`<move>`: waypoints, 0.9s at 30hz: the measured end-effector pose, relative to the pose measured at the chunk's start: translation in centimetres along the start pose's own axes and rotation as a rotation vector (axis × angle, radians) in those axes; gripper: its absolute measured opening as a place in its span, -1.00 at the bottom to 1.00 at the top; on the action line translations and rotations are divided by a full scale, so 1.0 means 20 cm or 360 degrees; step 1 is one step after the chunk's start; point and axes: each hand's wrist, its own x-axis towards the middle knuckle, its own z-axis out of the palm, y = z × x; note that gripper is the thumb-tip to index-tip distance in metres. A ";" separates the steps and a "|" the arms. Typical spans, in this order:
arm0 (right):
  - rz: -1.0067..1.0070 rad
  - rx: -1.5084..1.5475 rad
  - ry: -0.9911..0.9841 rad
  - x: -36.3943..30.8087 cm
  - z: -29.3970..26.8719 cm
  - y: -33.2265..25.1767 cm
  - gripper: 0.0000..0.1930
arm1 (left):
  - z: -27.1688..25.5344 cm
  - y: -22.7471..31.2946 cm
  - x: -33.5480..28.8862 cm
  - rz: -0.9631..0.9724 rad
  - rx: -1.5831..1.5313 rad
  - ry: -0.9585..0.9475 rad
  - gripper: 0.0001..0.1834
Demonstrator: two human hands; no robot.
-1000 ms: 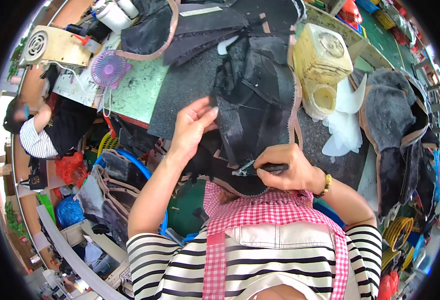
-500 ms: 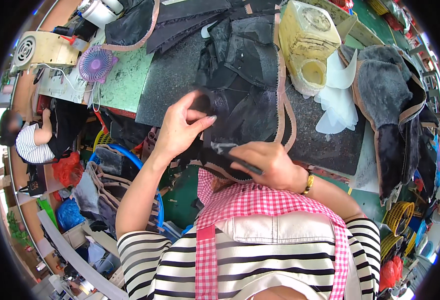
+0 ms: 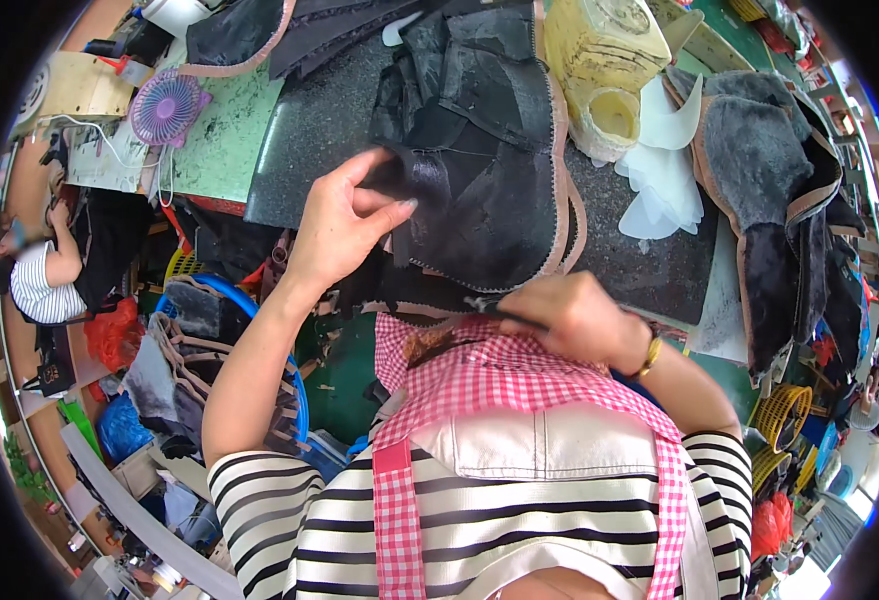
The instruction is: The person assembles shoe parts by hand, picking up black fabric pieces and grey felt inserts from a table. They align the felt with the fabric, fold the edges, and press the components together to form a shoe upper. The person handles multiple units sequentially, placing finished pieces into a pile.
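A black piece of soft material (image 3: 490,225) with a tan, toothed edging lies over the dark work slab in front of me. My left hand (image 3: 345,215) pinches the left edge of it between thumb and fingers, and a furry dark flap (image 3: 405,175) is turned up there. In my right hand (image 3: 585,320) is a slim dark-handled tool (image 3: 515,315) with a pale tip; its exact kind does not show. That hand is closed and slightly blurred, just below the piece's near edge. Another dark edged layer (image 3: 400,290) hangs at the slab's front.
Right of the piece stand a stained yellowish container (image 3: 605,60) and thin white sheets (image 3: 665,195). Furry edged pieces (image 3: 760,150) hang at the right. A purple fan (image 3: 168,108) stands at the left, above a blue-rimmed basket (image 3: 303,400). A person (image 3: 45,270) sits far left.
My right hand with the tool has moved right and slightly toward me, away from the piece's middle. My left hand keeps its pinch on the edge. The whole view has shifted a little.
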 end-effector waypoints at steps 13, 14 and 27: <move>0.0977 -0.0083 0.1087 0.34 -0.04 0.24 -0.78 | -0.01 0.03 -0.01 -0.0023 0.0218 -0.0061 -0.45; 0.1010 -0.0009 0.1001 0.35 -0.14 0.23 -0.76 | -0.01 0.03 -0.01 -0.0026 0.0187 -0.0047 -0.45; -0.0294 0.0210 0.0212 0.28 0.05 0.03 -0.79 | 0.01 0.01 -0.02 -0.0156 0.0113 0.0053 -0.48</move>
